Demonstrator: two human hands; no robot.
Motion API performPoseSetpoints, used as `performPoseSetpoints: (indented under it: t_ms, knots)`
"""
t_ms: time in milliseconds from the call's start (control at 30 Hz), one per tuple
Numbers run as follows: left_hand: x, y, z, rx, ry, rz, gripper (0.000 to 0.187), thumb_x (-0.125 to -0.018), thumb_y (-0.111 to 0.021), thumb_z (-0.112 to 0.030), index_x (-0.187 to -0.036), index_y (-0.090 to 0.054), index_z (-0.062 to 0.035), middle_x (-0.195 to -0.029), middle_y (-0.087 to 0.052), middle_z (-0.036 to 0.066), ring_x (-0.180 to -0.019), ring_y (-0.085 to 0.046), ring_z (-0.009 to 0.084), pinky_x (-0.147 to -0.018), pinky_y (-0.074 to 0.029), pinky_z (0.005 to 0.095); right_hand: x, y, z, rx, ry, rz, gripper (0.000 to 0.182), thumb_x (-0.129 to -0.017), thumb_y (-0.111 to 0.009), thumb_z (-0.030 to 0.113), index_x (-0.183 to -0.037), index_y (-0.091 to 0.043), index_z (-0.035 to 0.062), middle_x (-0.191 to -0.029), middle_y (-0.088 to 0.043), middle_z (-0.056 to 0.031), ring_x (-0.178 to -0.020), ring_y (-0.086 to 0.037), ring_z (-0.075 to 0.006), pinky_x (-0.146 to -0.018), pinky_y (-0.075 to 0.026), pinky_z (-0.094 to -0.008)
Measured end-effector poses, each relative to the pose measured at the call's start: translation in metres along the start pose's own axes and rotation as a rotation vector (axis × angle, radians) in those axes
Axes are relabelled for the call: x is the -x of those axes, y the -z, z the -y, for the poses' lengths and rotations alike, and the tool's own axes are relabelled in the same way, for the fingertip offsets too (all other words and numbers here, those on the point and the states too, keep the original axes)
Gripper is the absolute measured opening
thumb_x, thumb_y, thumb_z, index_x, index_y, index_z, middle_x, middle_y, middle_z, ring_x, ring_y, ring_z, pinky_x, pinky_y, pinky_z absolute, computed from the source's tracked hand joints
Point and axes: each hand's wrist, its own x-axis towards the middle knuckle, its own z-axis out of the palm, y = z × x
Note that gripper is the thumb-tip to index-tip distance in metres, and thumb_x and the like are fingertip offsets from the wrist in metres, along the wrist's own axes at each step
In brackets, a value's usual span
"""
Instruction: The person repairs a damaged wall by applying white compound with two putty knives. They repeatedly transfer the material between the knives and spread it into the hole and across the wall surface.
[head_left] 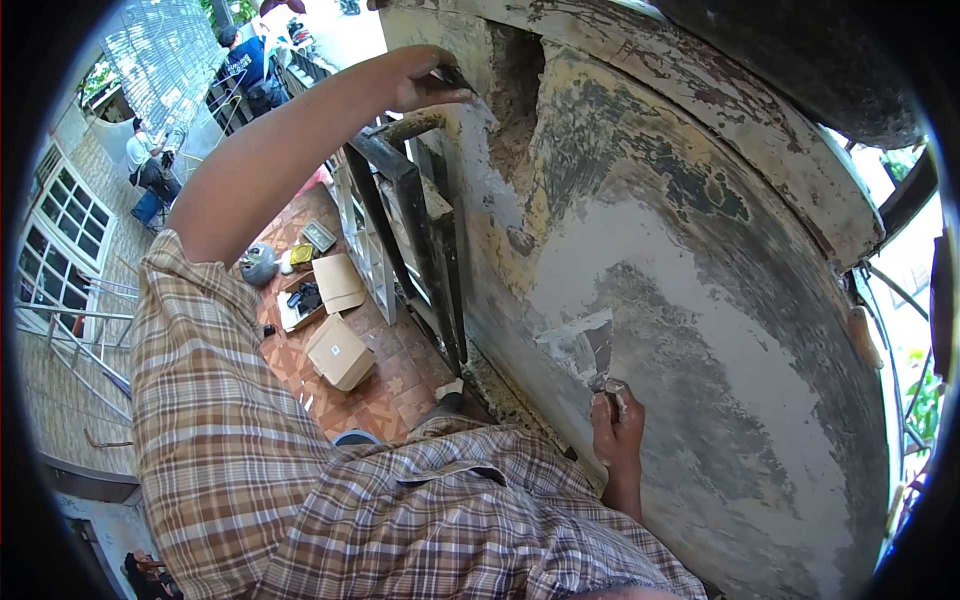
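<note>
In front of me stands a weathered wall (pixel 680 360) with peeling grey and yellowish paint and broad pale smears of filler (pixel 745 370). My right hand (pixel 618 425) grips a putty knife (pixel 583 348); its wide blade, coated with pale paste, points up and left close to the wall. My left arm reaches up to the wall's upper left edge. There my left hand (pixel 425 82) is closed, with something dark between its fingers that I cannot identify. Just right of it, a rough brown gouge (pixel 515 100) runs down the wall, with fresh pale filler (pixel 480 125) along its left side.
A dark metal railing (pixel 410 215) stands left of the wall. Below, on the tiled floor (pixel 395 385), lie an opened cardboard box (pixel 340 352), a box with dark items (pixel 300 300) and a rounded grey container (pixel 258 264). Two people (pixel 250 68) are farther off at upper left.
</note>
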Motion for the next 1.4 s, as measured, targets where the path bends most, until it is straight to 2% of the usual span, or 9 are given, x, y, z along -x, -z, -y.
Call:
performPoseSetpoints:
  t_ms: [333, 400, 467, 667, 733, 800, 1000, 1300, 1400]
  knots:
    - [0.047, 0.062, 0.049, -0.236, -0.366, -0.201, 0.026, -0.085, -0.060, -0.015, -0.101, -0.061, 0.0052, -0.093, -0.066, 0.011, -0.081, -0.064, 0.0168, -0.074, -0.056, 0.0308, -0.004, -0.020, 0.005, 0.022, -0.015, 0.003, 0.016, -0.086, -0.057, 0.013, -0.094, -0.058, -0.0011, -0.052, -0.035, -0.0012, -0.049, -0.030, -0.0071, -0.047, -0.029, -0.0253]
    - [0.036, 0.078, 0.058, -0.912, -0.864, -0.411, 0.030, -0.086, -0.057, -0.016, -0.110, -0.061, 0.0027, -0.096, -0.068, 0.014, -0.087, -0.064, 0.0233, -0.081, -0.049, 0.0361, -0.011, -0.024, 0.011, 0.047, -0.011, 0.011, 0.016, -0.086, -0.057, 0.013, -0.094, -0.058, -0.0010, -0.052, -0.035, -0.0020, -0.049, -0.030, -0.0078, -0.047, -0.030, -0.0258]
    - [0.022, 0.106, 0.048, -0.912, -0.855, -0.391, 0.029, -0.087, -0.058, -0.015, -0.113, -0.062, -0.0026, -0.098, -0.069, 0.012, -0.088, -0.064, 0.0223, -0.084, -0.046, 0.0360, -0.016, -0.030, 0.017, 0.125, 0.032, 0.071, 0.016, -0.086, -0.057, 0.013, -0.095, -0.058, -0.0007, -0.052, -0.035, -0.0025, -0.049, -0.031, -0.0092, -0.047, -0.030, -0.0266]
    - [-0.021, 0.134, 0.017, -0.977, -0.800, 0.265, 0.032, -0.085, -0.065, -0.023, -0.109, -0.064, -0.0016, -0.092, -0.067, 0.012, -0.082, -0.060, 0.0170, -0.076, -0.047, 0.0311, -0.028, -0.072, 0.025, 0.140, -0.002, 0.089, 0.015, -0.086, -0.057, 0.013, -0.094, -0.058, 0.0001, -0.052, -0.033, -0.0027, -0.050, -0.031, -0.0101, -0.048, -0.031, -0.0277]
    - [-0.029, 0.121, 0.015, -1.226, -0.703, 0.293, 0.025, -0.087, -0.063, -0.016, -0.106, -0.063, -0.0004, -0.093, -0.066, 0.012, -0.079, -0.061, 0.0169, -0.073, -0.048, 0.0327, -0.032, -0.087, 0.031, 0.140, -0.016, 0.069, 0.014, -0.086, -0.056, 0.012, -0.094, -0.058, 0.0001, -0.052, -0.033, -0.0028, -0.050, -0.031, -0.0101, -0.048, -0.031, -0.0276]
    - [-0.041, 0.111, 0.016, -1.314, -1.058, 0.388, 0.026, -0.085, -0.065, -0.020, -0.100, -0.063, 0.0010, -0.082, -0.063, 0.014, -0.072, -0.058, 0.0218, -0.070, -0.046, 0.0348, -0.032, -0.103, 0.036, 0.136, -0.037, 0.045, 0.014, -0.087, -0.056, 0.012, -0.094, -0.058, 0.0001, -0.053, -0.033, -0.0030, -0.051, -0.031, -0.0102, -0.049, -0.032, -0.0276]
    - [-0.049, 0.089, -0.001, -1.381, -0.933, 0.539, 0.027, -0.084, -0.065, -0.024, -0.088, -0.062, 0.0025, -0.071, -0.059, 0.015, -0.068, -0.055, 0.0259, -0.068, -0.044, 0.0368, -0.033, -0.138, 0.045, 0.190, -0.075, -0.091, 0.015, -0.087, -0.056, 0.013, -0.094, -0.058, -0.0003, -0.055, -0.037, -0.0048, -0.052, -0.033, -0.0105, -0.050, -0.033, -0.0276]
    - [-0.100, 0.094, -0.012, -1.467, -1.176, 0.651, 0.031, -0.084, -0.065, -0.028, -0.096, -0.064, 0.0008, -0.081, -0.063, 0.019, -0.077, -0.059, 0.0355, -0.071, -0.045, 0.0421, -0.035, -0.167, 0.041, 0.214, -0.125, -0.250, 0.014, -0.088, -0.056, 0.014, -0.090, -0.057, -0.0003, -0.055, -0.040, -0.0049, -0.052, -0.034, -0.0117, -0.050, -0.032, -0.0287]
    - [-0.093, 0.097, -0.028, -1.574, -1.081, 0.600, 0.032, -0.084, -0.065, -0.028, -0.099, -0.064, -0.0004, -0.084, -0.064, 0.019, -0.081, -0.060, 0.0355, -0.073, -0.045, 0.0430, -0.040, -0.168, 0.049, 0.272, -0.072, -0.256, 0.014, -0.088, -0.056, 0.014, -0.089, -0.057, -0.0004, -0.055, -0.041, -0.0039, -0.053, -0.033, -0.0101, -0.049, -0.031, -0.0281]
